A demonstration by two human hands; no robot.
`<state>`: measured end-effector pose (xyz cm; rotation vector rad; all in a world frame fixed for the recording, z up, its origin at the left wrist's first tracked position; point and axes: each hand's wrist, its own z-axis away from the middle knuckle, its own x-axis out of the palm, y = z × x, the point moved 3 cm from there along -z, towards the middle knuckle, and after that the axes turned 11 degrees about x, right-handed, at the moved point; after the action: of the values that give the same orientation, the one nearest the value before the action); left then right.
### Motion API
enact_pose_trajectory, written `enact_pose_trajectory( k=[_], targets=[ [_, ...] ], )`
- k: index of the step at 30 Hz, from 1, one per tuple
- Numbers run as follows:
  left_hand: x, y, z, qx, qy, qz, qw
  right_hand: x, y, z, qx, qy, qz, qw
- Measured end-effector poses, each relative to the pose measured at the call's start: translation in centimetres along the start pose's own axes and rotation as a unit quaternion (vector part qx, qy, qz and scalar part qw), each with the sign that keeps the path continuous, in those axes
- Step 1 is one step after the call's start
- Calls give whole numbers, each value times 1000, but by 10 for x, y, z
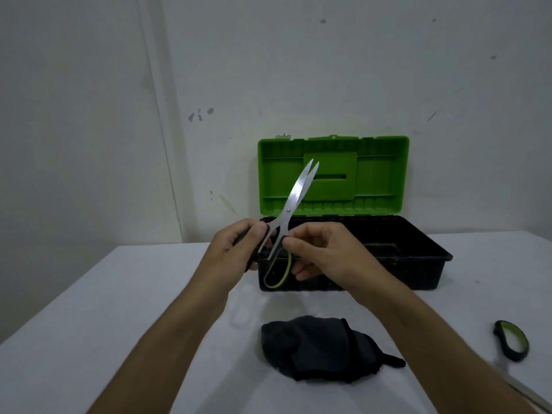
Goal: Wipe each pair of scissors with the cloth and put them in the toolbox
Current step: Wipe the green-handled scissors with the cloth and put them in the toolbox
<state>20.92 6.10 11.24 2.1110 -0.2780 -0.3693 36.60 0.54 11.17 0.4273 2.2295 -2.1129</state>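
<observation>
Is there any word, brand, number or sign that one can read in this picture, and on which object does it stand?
None can be read.
Toolbox, green lid: only moulded ribs and a slot, no lettering visible.
Held scissors: bare blades, no mark legible.
Dark cloth: no label visible.
Second scissors at the right edge: blurred, nothing readable.
Wall: only stains and scuffs.
</observation>
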Motion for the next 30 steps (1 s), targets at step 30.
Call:
enact_pose_trajectory(
  k=[30],
  targets=[
    [63,-67,-75,129,-124,-331,926,-114,71,-152,150,103,450,874]
  ],
)
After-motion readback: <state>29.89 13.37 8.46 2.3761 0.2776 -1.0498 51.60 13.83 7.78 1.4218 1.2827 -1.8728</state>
